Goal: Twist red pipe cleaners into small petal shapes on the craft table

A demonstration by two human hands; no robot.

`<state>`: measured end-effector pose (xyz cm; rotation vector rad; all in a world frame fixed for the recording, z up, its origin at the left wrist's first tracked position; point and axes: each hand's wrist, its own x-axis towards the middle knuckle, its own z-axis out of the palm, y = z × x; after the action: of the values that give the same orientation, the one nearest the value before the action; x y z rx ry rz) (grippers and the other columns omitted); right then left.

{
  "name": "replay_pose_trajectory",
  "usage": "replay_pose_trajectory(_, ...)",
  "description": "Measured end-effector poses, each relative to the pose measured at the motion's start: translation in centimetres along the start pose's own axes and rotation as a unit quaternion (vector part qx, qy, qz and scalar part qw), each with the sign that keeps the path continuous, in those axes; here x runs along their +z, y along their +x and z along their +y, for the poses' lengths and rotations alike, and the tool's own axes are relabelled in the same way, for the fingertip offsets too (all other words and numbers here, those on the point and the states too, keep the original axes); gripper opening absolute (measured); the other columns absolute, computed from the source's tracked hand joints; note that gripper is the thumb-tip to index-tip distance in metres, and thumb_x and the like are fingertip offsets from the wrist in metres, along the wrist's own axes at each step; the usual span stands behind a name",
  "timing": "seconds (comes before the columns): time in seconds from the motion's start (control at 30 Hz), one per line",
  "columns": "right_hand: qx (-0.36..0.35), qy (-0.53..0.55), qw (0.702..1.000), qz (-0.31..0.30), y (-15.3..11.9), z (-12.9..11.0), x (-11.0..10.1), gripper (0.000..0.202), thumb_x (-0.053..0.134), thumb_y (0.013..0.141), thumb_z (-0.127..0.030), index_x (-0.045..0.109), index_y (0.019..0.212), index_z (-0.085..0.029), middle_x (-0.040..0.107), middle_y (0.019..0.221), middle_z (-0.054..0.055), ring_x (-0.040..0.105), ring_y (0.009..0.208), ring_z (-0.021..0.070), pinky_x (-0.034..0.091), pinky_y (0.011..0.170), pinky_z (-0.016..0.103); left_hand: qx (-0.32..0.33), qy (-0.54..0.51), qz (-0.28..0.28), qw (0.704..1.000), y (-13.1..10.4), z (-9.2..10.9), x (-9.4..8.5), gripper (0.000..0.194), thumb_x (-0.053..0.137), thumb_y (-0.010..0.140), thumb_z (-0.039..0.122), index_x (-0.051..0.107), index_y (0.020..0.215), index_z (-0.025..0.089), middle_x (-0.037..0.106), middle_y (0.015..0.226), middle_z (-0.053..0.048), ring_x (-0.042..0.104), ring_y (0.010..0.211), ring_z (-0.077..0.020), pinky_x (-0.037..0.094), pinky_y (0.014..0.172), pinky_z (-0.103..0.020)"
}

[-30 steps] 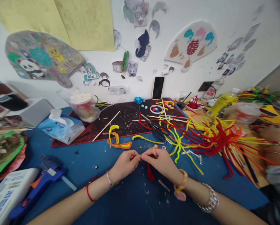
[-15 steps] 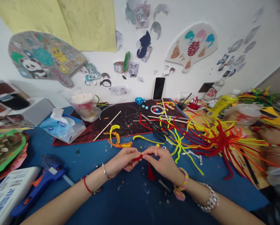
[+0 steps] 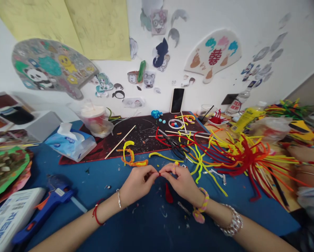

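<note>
My left hand (image 3: 139,183) and my right hand (image 3: 180,182) meet fingertip to fingertip over the blue table. Both are closed in a pinch on a short red pipe cleaner (image 3: 159,173), of which only a speck shows between the fingers. Just below my right hand lies a flat red loop-shaped piece (image 3: 169,193). A small metal clip (image 3: 183,208) rests beside it. Beyond my left hand is a twisted orange and yellow pipe cleaner piece (image 3: 136,162). Black-handled scissors (image 3: 178,149) lie past my right fingers.
Loose red, yellow and orange pipe cleaners (image 3: 247,159) spread on the right. A blue glue gun (image 3: 57,192), a white box (image 3: 12,217) and a tissue pack (image 3: 71,142) stand left. Behind are a drink cup (image 3: 94,120) and a leaning phone (image 3: 177,100). Another person's arm (image 3: 309,159) shows far right.
My left hand has turned so its back faces up, and its fingers now cover most of the red pipe cleaner. My right hand has barely moved.
</note>
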<state>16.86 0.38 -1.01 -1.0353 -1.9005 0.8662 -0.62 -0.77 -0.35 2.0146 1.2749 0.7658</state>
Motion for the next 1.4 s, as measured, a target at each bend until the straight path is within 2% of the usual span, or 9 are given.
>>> replay_pose_trajectory(0.13, 0.012, 0.005, 1.000, -0.020, 0.1, 0.2, -0.2, 0.012, 0.052, 0.081, -0.022, 0.064, 0.079, -0.019, 0.067, 0.080, 0.002, 0.060, 0.078, 0.0153, 0.045, 0.075, 0.029, -0.087, -0.129, -0.041, 0.987, 0.3, 0.0, 0.0, 0.025, 0.044, 0.082, 0.035, 0.055, 0.070, 0.015, 0.054, 0.055, 0.002, 0.048, 0.042, -0.0074, 0.037, 0.044, -0.019)
replay_pose_trajectory(0.27, 0.040, 0.028, 0.998, -0.029, 0.2, 0.5, -0.3, 0.011, 0.054, 0.079, -0.022, 0.064, 0.084, -0.019, 0.067, 0.083, 0.002, 0.060, 0.080, 0.0161, 0.046, 0.075, 0.030, -0.089, -0.150, -0.038, 0.984, 0.5, -0.4, 0.0, 0.026, 0.047, 0.080, 0.038, 0.055, 0.071, 0.015, 0.053, 0.055, 0.002, 0.048, 0.042, -0.0069, 0.037, 0.043, -0.018)
replay_pose_trajectory(0.43, 0.044, 0.068, 0.997, -0.003, 0.1, 0.8, -0.1, 0.008, 0.057, 0.077, -0.022, 0.062, 0.082, -0.018, 0.064, 0.083, 0.003, 0.059, 0.080, 0.0154, 0.046, 0.078, 0.031, -0.129, -0.233, -0.103, 0.958, 0.9, -0.7, -0.2, 0.031, 0.045, 0.080, 0.043, 0.052, 0.074, 0.013, 0.051, 0.053, 0.003, 0.047, 0.039, -0.0072, 0.038, 0.037, -0.019)
replay_pose_trajectory(0.67, 0.135, 0.171, 0.976, -0.020, 0.4, 1.4, 0.3, 0.024, 0.056, 0.077, -0.027, 0.056, 0.098, -0.016, 0.062, 0.085, 0.004, 0.060, 0.082, 0.0148, 0.048, 0.079, 0.031, -0.095, -0.264, -0.060, 0.958, 1.3, -1.2, -0.4, 0.024, 0.054, 0.077, 0.033, 0.054, 0.087, 0.011, 0.057, 0.066, 0.000, 0.051, 0.046, -0.0072, 0.044, 0.046, -0.021)
replay_pose_trajectory(0.77, 0.111, 0.106, 0.987, -0.052, 0.1, 1.2, 0.4, 0.023, 0.053, 0.080, -0.029, 0.054, 0.099, -0.016, 0.062, 0.087, 0.005, 0.059, 0.080, 0.0145, 0.047, 0.075, 0.029, -0.090, -0.214, -0.041, 0.972, 1.2, -1.3, -0.5, 0.022, 0.049, 0.080, 0.033, 0.054, 0.079, 0.012, 0.054, 0.060, 0.001, 0.051, 0.046, -0.0076, 0.043, 0.047, -0.020)
replay_pose_trajectory(0.83, 0.066, 0.008, 0.996, -0.064, -0.1, 0.9, 0.4, 0.015, 0.051, 0.082, -0.031, 0.056, 0.084, -0.016, 0.061, 0.080, 0.003, 0.057, 0.074, 0.0142, 0.044, 0.070, 0.028, -0.078, -0.160, -0.024, 0.984, 1.1, -1.1, -0.6, 0.021, 0.047, 0.081, 0.032, 0.054, 0.075, 0.013, 0.053, 0.059, 0.002, 0.051, 0.048, -0.0080, 0.042, 0.048, -0.020)
replay_pose_trajectory(0.93, 0.017, -0.131, 0.987, -0.095, -0.5, 0.7, 0.5, 0.029, 0.047, 0.084, -0.033, 0.044, 0.060, -0.018, 0.052, 0.060, -0.001, 0.048, 0.059, 0.0122, 0.037, 0.060, 0.026, -0.034, -0.057, 0.009, 0.998, 1.0, -0.8, -0.6, 0.020, 0.046, 0.082, 0.030, 0.056, 0.073, 0.015, 0.054, 0.060, 0.002, 0.050, 0.051, -0.0086, 0.039, 0.050, -0.020)
replay_pose_trajectory(1.13, -0.019, -0.207, 0.969, -0.135, -0.6, 0.3, 0.9, 0.030, 0.033, 0.090, -0.027, 0.039, 0.062, -0.018, 0.050, 0.061, -0.001, 0.044, 0.059, 0.0112, 0.032, 0.058, 0.023, 0.054, 0.062, 0.030, 0.996, 0.6, -0.2, -0.3, 0.017, 0.046, 0.082, 0.023, 0.058, 0.072, 0.017, 0.057, 0.064, 0.001, 0.049, 0.058, -0.0100, 0.036, 0.056, -0.021)
replay_pose_trajectory(1.4, -0.037, -0.341, 0.935, -0.091, -0.6, 0.8, 1.6, 0.023, 0.035, 0.084, -0.014, 0.043, 0.063, -0.017, 0.052, 0.059, 0.000, 0.043, 0.055, 0.0121, 0.027, 0.057, 0.026, 0.024, 0.055, 0.014, 0.998, 0.3, 0.3, 0.7, 0.015, 0.047, 0.080, 0.023, 0.055, 0.070, 0.016, 0.051, 0.055, 0.004, 0.043, 0.049, -0.0075, 0.032, 0.049, -0.019)
